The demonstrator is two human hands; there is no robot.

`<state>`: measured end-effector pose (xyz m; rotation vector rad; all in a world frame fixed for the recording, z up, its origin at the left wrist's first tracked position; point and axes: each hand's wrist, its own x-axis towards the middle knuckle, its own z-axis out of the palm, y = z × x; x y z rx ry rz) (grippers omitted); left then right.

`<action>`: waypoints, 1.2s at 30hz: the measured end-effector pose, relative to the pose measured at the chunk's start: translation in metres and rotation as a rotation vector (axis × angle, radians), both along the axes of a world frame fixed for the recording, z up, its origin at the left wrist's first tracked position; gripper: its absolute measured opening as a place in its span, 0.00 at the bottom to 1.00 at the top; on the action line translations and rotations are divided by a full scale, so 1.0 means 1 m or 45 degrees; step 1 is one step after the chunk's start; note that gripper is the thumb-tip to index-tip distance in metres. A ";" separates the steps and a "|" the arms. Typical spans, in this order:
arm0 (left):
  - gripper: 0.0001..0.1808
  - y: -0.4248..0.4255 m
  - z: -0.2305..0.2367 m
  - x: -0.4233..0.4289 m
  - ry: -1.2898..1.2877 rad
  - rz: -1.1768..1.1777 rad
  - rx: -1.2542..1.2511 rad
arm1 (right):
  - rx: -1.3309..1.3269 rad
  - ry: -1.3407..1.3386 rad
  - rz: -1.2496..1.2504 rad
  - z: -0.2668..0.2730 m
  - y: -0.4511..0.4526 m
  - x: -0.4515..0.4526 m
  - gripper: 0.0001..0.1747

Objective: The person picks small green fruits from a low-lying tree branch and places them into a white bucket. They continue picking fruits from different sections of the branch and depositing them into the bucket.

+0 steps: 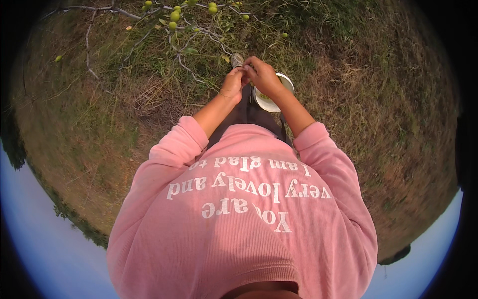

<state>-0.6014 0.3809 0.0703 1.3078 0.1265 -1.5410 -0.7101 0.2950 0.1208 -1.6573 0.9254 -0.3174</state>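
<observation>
My left hand (234, 83) and my right hand (263, 76) meet in front of my legs, fingertips together and fingers bent. Whether something small is pinched between them is hidden by the fingers. Just beyond the fingertips a shoe (236, 59) shows on the grass. A white bucket (286, 83) is partly behind my right hand and forearm, close to my dark trousers (239, 112). Inside it lie some yellow-green fruits (263, 96), mostly covered from view.
Ahead and to the left, bare thorny-looking branches (127, 14) carry several round green fruits (174, 16). Thin twigs (186, 67) reach down near my left hand. Single fruits (284, 35) show farther off. Dry and green grass (358, 97) covers the ground.
</observation>
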 end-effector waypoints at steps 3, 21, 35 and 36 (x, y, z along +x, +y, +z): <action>0.07 -0.004 0.006 -0.001 0.004 0.038 0.059 | 0.234 -0.117 -0.031 0.001 0.007 -0.004 0.08; 0.07 -0.007 0.000 0.008 0.014 0.032 -0.015 | -0.012 0.015 -0.198 0.051 0.009 -0.090 0.09; 0.07 -0.006 -0.001 0.008 -0.059 0.001 0.031 | -0.599 0.198 -0.179 0.053 0.025 -0.115 0.05; 0.07 -0.006 0.000 0.008 -0.058 -0.017 0.012 | -0.586 0.220 -0.173 0.051 0.026 -0.116 0.05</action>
